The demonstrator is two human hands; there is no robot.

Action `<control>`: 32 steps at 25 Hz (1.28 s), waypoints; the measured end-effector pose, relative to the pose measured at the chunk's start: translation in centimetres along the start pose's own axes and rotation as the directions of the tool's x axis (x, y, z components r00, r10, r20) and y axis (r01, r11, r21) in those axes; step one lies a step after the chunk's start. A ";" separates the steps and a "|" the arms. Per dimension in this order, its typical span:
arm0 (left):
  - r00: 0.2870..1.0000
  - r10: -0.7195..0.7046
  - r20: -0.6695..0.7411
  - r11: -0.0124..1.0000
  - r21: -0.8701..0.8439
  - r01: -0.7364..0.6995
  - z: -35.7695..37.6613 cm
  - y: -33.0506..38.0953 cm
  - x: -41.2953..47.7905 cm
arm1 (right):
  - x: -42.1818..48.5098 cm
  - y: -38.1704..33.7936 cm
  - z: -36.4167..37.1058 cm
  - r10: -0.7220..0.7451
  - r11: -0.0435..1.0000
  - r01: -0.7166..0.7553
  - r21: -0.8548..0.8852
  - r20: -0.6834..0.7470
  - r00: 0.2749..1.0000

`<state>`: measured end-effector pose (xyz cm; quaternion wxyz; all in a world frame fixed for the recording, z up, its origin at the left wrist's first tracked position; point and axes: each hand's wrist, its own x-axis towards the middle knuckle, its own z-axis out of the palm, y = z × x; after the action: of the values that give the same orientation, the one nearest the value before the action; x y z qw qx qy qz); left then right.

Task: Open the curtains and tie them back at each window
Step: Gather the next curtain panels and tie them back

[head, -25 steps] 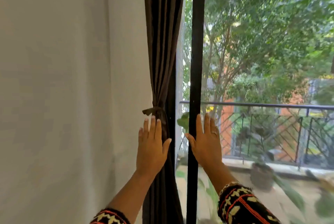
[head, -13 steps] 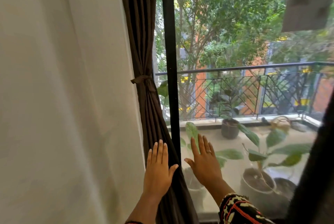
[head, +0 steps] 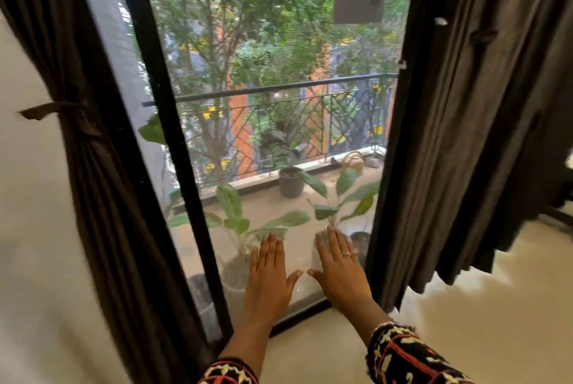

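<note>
both hands are raised side by side in front of the window glass (head: 279, 135), palms forward, fingers straight and close together, thumbs angled toward each other with a small gap between the tips. neither holds anything. the left hand (head: 268, 278) sits slightly lower than the right hand (head: 341, 272), which wears a ring (head: 346, 253). whether the palms actually press the glass or only hover before it i cannot tell. a patterned black, red and cream sleeve (head: 400, 355) covers the right forearm, and the same cuff shows at the left wrist.

to the left of the hands stands a black vertical frame bar (head: 173, 135), and beyond it the left curtain (head: 102, 197) – dark brown, gathered into a narrow bundle against the pale wall (head: 28, 228) and cinched by a tie-back (head: 62, 110) of the same fabric. to the right, just beside the right hand, the right curtain (head: 459, 135) hangs loose in wide folds, its hem near the light floor (head: 480, 321).

through the glass – a balcony with a dark railing (head: 279, 89), a potted plant (head: 290, 185) by its base, broad-leaved plants nearer the hands, and trees behind.
</note>
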<state>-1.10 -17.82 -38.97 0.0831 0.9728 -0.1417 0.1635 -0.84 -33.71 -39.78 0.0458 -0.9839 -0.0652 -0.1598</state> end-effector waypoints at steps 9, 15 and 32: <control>0.993 0.101 -0.054 0.990 -0.089 -0.106 3.6 12.9 8.4 | 1.5 14.8 -1.5 0.035 0.997 -0.041 -0.072 -0.085 0.996; 0.937 0.192 -0.291 0.973 -0.065 -0.220 5.0 21.4 15.9 | 4.9 24.6 -5.5 0.006 0.976 -0.040 -0.216 -0.158 0.987; 0.823 0.215 -0.525 0.960 -0.040 -0.276 -3.0 32.8 39.5 | 22.7 41.9 -15.8 -0.082 0.953 -0.111 -0.283 -0.592 0.802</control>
<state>23.93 -58.02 -18.87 0.1519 0.8603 -0.2475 0.4191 21.59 -74.29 -20.45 -0.0867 -0.8788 -0.0145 -0.4689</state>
